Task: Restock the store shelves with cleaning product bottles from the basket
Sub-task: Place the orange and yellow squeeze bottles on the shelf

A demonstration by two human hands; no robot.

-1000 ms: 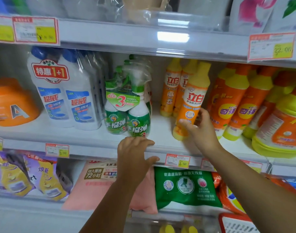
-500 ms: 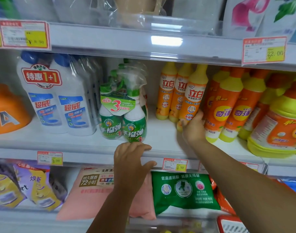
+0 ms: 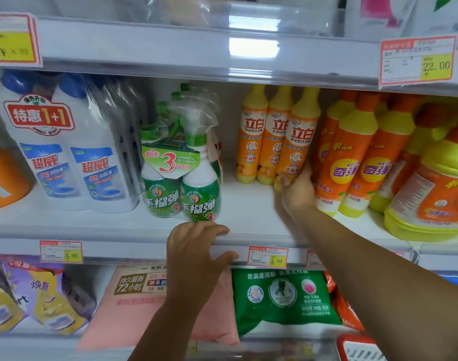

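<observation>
"Gripping what, that right hand (image 3: pixel 298 190)?"
"The base of the orange dish-soap bottle (image 3: pixel 299 142), fingers curled round it. It's upright, third in its row, touching the next. The left hand (image 3: pixel 196 246) clasps the shelf edge (image 3: pixel 131 246), farther off."
"Room?"
"Bare shelf in front and leftward — taller orange bottles (image 3: pixel 352 157) crowd its right."

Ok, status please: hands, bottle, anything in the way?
Right hand grips yellow bottle, low down. Left hand holds shelf edge. Orange bottles close beside.
</observation>
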